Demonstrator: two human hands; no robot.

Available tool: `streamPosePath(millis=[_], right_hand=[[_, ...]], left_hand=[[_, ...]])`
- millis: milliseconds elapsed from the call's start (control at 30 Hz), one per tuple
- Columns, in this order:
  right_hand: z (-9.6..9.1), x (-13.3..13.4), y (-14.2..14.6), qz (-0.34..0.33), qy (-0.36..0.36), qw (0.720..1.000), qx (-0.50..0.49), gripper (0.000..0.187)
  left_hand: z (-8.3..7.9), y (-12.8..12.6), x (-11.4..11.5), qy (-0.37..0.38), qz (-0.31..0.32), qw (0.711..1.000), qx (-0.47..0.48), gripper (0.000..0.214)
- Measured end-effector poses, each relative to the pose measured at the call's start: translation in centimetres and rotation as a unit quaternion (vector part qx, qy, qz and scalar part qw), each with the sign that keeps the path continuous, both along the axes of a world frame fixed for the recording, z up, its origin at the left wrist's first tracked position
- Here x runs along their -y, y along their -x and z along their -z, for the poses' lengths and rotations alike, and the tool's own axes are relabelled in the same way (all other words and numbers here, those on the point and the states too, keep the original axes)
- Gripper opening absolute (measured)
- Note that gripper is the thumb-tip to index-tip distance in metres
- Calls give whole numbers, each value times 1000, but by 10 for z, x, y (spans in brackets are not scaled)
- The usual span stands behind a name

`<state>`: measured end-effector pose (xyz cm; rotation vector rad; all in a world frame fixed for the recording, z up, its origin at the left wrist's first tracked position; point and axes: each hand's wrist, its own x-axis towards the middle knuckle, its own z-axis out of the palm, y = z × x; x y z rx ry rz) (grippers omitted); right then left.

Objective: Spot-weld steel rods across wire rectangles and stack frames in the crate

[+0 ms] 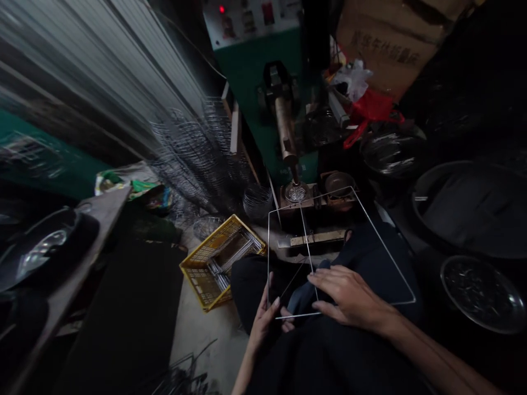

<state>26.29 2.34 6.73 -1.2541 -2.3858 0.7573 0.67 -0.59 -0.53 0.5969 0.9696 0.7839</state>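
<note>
Workpiece: 1 wire frame (pixel 307 238), approx. rectangular, w/ a mid rod running from far side to near side. Position: above the person's lap, tilted, far side at the front of the green machine (pixel 255 71).

L hand (pixel 261 321): at near-L corner of the frame; fingers nearly closed, w/ the wire gripped betw. thumb and fingers. R hand (pixel 349 293): palm down, at near end of the mid rod; fingers extended and close together, thumb apart, rod held betw. them next to the near side wire. R part of the frame extended past the R hand, over the dark trousers (pixel 370 252).

Machine: metal arm (pixel 285 129) pointed down, tip just above a round metal disc (pixel 296 193). Far side wire crossed the disc area; contact w/ disc or tip could not be determined. Red lamp (pixel 222 9) on the panel was lit.

Surroundings, L: yellow crate (pixel 200 248) on the floor (pixel 197 323), w/ metal rods (pixel 222 277) inside; wire racks (pixel 185 153) stacked beyond it; table (pixel 93 225) at far L w/ a dark bowl (pixel 14 263) on top. Surroundings, R: round tray (pixel 481 296) w/ small dark parts, too dim to ID; large basin (pixel 418 206) beyond; red bag (pixel 373 107) nr. a cardboard box (pixel 382 49).
</note>
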Motion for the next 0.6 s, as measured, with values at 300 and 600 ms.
streamPosePath(millis=[300, 600], right_hand=[[0, 7, 5, 24, -32, 999, -19, 50], [7, -12, -18, 19, -34, 999, 5, 43]], left_hand=[[-7, -3, -2, 23, -3, 998, -57, 92], [-19, -6, -1, 20, -26, 996, -79, 90]])
